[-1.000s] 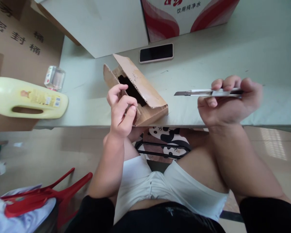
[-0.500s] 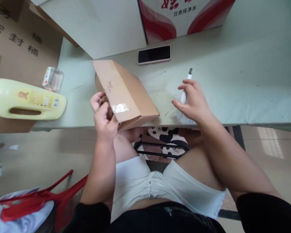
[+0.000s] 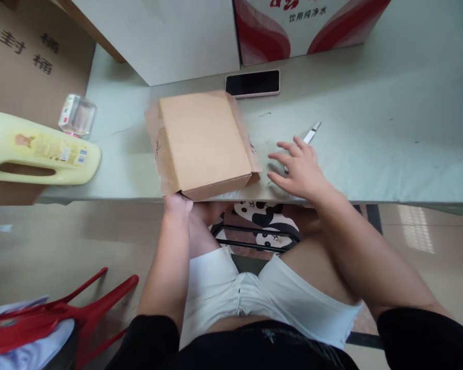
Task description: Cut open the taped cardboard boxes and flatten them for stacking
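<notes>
A brown cardboard box [image 3: 208,139] is at the table's near edge, a broad plain face up and its taped flaps sticking out at the left and right sides. My left hand [image 3: 177,204] holds its near left corner from below; the fingers are hidden under the cardboard. My right hand [image 3: 299,167] hovers to the right of the box, open, with fingers spread. Just beyond those fingers, a white utility knife [image 3: 312,133] lies on the table, partly covered by the hand.
Behind the box lies a phone [image 3: 252,83], in front of a white carton [image 3: 170,41] and a red-and-white water carton [image 3: 304,36]. At left are a yellow jug [image 3: 73,172] and a small clear container [image 3: 79,115]. A red chair [image 3: 88,313] stands lower left.
The box has turned over so its plain face is up. My left hand has shifted down and right, beneath its corner. The right hand has come off the knife, which now lies at a slant.
</notes>
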Demonstrator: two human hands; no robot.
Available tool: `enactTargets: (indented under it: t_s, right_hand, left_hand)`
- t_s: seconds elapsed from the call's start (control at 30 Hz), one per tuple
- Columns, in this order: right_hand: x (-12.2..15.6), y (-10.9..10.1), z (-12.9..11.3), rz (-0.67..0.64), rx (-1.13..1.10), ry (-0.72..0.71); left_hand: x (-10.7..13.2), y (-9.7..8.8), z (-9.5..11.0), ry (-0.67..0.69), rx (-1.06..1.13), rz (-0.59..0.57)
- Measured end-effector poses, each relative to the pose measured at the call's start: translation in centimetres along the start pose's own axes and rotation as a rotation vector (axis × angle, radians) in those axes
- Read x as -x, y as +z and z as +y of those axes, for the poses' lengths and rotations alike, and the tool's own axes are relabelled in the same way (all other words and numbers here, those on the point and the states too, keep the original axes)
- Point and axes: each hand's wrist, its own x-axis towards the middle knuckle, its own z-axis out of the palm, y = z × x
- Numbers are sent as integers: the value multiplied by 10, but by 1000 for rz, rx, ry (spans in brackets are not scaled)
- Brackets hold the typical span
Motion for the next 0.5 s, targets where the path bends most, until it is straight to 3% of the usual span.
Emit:
enactTargets:
  t_s: [0.13, 0.23, 0.37, 0.5]
  right_hand:
    - [-1, -2, -7, -153, -96, -123]
    - [-4, -4, -5, -122, -175, -166]
    - [-9, -10, -10, -35, -366, -301]
    - [-8, -10, -21, -93, -535, -368]
  left_hand:
    - [-8, -1, -15, -91, 87, 64]
    - [-8, -10, -23, -124, 33, 115]
    - [1, -27, -25, -64, 2, 12]
    - [9, -35, -27, -27, -18, -83]
